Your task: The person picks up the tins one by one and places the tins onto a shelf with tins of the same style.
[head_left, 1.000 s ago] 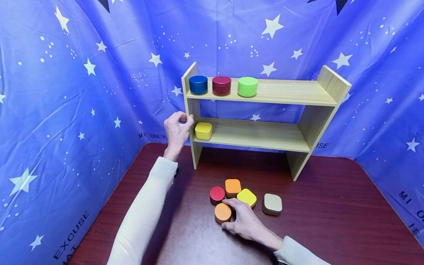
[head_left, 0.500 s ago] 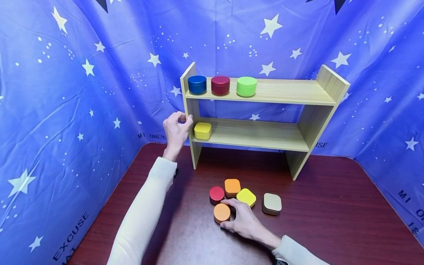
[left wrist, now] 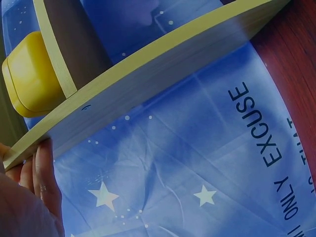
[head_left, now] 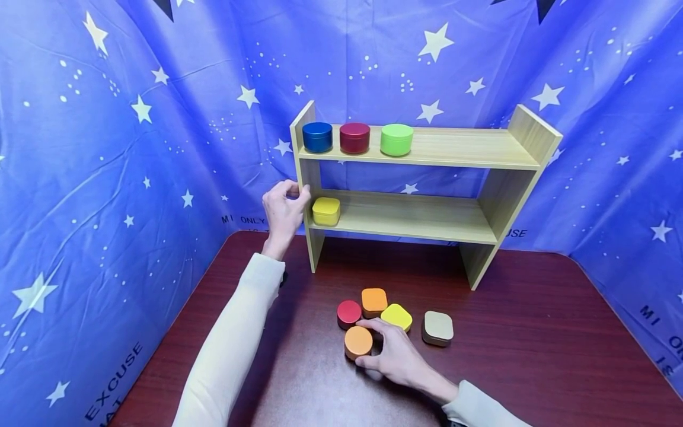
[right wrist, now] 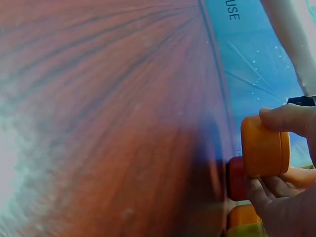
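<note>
My left hand [head_left: 284, 212] grips the left side panel of a two-tier wooden shelf [head_left: 421, 216]; in the left wrist view its fingers [left wrist: 43, 168] lie against the outer face of that panel. Between the thumb and fingers of my right hand [head_left: 396, 356] is a round orange tin [head_left: 358, 341], close over the table. The right wrist view shows this tin [right wrist: 261, 148] upright in the pinch, thumb on one side, fingers on the other. Just behind it stand a round red tin [head_left: 349, 313], a square orange tin [head_left: 374, 301] and a square yellow tin [head_left: 397, 318], partly hidden by my hand.
A square beige tin [head_left: 438, 327] stands to the right on the dark red table [head_left: 533, 332]. Blue [head_left: 317, 137], dark red [head_left: 354, 137] and green [head_left: 396, 139] round tins line the upper board. On the lower board's left end sits a yellow tin [head_left: 326, 211]. Starry blue cloth hangs around.
The round orange tin appears raised very slightly in my right hand. My left hand keeps its hold on the shelf panel.
</note>
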Demonstrator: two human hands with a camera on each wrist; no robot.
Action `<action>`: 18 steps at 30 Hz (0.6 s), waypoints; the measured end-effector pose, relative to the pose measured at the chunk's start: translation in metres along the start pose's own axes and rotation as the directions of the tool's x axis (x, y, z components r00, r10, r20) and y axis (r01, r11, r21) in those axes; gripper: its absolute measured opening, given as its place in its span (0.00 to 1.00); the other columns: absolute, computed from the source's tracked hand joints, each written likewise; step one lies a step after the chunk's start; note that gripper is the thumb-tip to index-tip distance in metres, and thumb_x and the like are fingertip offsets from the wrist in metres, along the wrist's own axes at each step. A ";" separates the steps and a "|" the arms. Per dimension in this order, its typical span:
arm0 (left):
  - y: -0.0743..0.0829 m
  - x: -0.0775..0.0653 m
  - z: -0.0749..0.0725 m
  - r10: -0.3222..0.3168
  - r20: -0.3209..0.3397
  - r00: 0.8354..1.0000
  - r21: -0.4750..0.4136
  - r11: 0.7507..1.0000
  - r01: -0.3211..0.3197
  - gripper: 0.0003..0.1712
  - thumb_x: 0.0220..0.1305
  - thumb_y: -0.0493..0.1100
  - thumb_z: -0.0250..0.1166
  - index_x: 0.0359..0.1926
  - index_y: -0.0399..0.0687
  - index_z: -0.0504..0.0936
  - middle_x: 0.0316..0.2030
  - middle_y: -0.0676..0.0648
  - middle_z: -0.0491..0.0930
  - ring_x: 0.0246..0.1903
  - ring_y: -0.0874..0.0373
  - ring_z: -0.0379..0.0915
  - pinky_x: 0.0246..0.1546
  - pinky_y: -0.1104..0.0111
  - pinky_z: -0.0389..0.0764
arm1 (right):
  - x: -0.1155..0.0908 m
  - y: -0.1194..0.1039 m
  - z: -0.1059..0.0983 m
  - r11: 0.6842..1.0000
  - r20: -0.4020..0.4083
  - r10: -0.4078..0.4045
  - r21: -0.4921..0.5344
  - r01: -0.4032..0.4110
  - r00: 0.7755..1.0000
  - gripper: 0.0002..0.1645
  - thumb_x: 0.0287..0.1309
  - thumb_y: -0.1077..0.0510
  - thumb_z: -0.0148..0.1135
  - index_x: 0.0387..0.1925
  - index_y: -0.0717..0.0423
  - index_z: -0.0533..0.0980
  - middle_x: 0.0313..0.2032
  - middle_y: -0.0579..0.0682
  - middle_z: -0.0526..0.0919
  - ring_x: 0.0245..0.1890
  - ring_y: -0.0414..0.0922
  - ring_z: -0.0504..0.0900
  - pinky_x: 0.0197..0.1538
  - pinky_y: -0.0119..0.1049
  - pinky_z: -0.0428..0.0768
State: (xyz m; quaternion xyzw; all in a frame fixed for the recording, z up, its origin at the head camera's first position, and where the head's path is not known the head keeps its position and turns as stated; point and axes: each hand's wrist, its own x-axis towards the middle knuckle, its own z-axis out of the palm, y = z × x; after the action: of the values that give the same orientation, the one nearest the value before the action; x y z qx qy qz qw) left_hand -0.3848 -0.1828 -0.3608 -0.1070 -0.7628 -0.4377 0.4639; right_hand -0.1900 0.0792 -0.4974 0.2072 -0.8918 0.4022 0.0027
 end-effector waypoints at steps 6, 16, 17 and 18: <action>0.000 0.000 0.000 0.004 -0.013 1.000 -0.008 1.000 -0.004 0.14 0.62 0.43 0.72 0.27 0.34 0.89 0.26 0.34 0.88 0.28 0.38 0.84 0.35 0.52 0.79 | 0.002 -0.007 -0.015 0.999 -0.025 0.006 0.050 -0.004 1.000 0.38 0.44 0.58 0.88 0.60 0.53 0.85 0.57 0.47 0.91 0.54 0.43 0.87 0.59 0.36 0.84; -0.002 0.000 0.001 0.010 -0.014 1.000 -0.001 1.000 -0.010 0.14 0.62 0.43 0.71 0.29 0.34 0.90 0.27 0.34 0.89 0.28 0.37 0.85 0.36 0.49 0.81 | 0.011 -0.011 -0.044 0.996 -0.108 -0.010 0.088 0.019 0.994 0.39 0.45 0.61 0.87 0.62 0.59 0.84 0.53 0.47 0.92 0.51 0.37 0.86 0.58 0.34 0.85; -0.002 0.000 0.001 0.006 -0.013 1.000 -0.003 1.000 -0.006 0.14 0.62 0.43 0.71 0.29 0.34 0.90 0.27 0.34 0.89 0.28 0.37 0.85 0.36 0.49 0.81 | 0.012 -0.011 -0.047 0.995 -0.113 -0.016 0.095 0.027 0.993 0.39 0.45 0.62 0.86 0.62 0.59 0.83 0.53 0.47 0.92 0.50 0.37 0.86 0.57 0.33 0.86; -0.002 0.000 0.001 0.001 -0.012 1.000 -0.006 1.000 -0.002 0.14 0.62 0.43 0.72 0.29 0.34 0.90 0.27 0.34 0.89 0.28 0.37 0.85 0.36 0.50 0.81 | 0.013 -0.011 -0.050 0.994 -0.117 -0.017 0.102 0.029 0.993 0.39 0.46 0.63 0.86 0.62 0.59 0.83 0.53 0.48 0.92 0.51 0.37 0.87 0.57 0.33 0.86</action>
State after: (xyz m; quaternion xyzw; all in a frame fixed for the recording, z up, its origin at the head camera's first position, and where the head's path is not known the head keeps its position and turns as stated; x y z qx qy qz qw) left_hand -0.3864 -0.1833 -0.3617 -0.1063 -0.7587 -0.4401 0.4684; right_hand -0.2057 0.1041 -0.4532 0.1939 -0.8656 0.4591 0.0484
